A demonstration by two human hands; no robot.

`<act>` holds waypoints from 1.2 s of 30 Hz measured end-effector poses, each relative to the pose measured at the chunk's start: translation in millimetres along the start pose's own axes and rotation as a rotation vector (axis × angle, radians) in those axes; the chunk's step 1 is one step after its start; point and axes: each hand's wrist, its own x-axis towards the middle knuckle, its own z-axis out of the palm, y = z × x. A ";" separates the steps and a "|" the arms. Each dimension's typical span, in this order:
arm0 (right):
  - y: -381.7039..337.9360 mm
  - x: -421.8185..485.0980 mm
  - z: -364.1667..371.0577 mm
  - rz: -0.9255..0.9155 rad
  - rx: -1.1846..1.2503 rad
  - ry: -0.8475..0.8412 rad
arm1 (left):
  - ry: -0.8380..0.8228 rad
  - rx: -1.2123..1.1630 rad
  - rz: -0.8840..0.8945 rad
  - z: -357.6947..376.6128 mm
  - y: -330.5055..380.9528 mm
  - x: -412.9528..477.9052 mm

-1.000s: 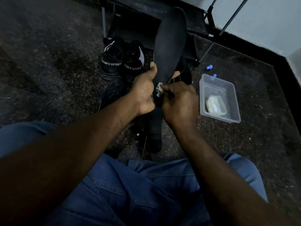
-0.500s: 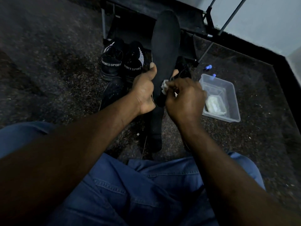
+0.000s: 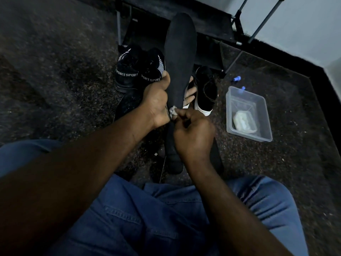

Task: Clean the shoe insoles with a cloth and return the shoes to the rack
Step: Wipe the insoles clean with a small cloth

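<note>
The left hand (image 3: 156, 104) is holding the black insole (image 3: 180, 58) upright above the floor (image 3: 55, 71), its grip clenched around the insole's lower part, thumb on the left edge and fingers (image 3: 190, 93) showing past the right edge. The right hand (image 3: 193, 135) is pinching a small pale cloth (image 3: 173, 112) against the insole's lower end, grip closed on the cloth. A pair of black shoes marked "SPORT" (image 3: 137, 71) is standing on the floor just in front of the rack (image 3: 184, 13), at its left side. A black shoe with a white sole (image 3: 205, 91) is lying on the floor behind the hands. A clear plastic container (image 3: 265, 115) is sitting on the floor to the right, holding a pale object (image 3: 243, 122). Blue jeans (image 3: 166, 218) are filling the lower view.
</note>
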 end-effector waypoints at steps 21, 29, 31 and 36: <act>-5.7 72.5 -22.2 -0.181 -0.394 0.116 | 0.013 0.092 -0.012 7.7 -5.2 -8.5; 15.5 25.5 -17.2 -0.220 -0.332 0.015 | -0.013 -0.026 -0.012 3.0 -0.6 -1.9; 16.5 7.7 -10.7 -0.215 -0.267 -0.010 | -0.027 -0.048 -0.007 -0.8 0.1 1.9; 9.4 -2.1 -4.5 -0.134 -0.053 0.027 | -0.043 -0.078 -0.004 1.7 -3.7 1.3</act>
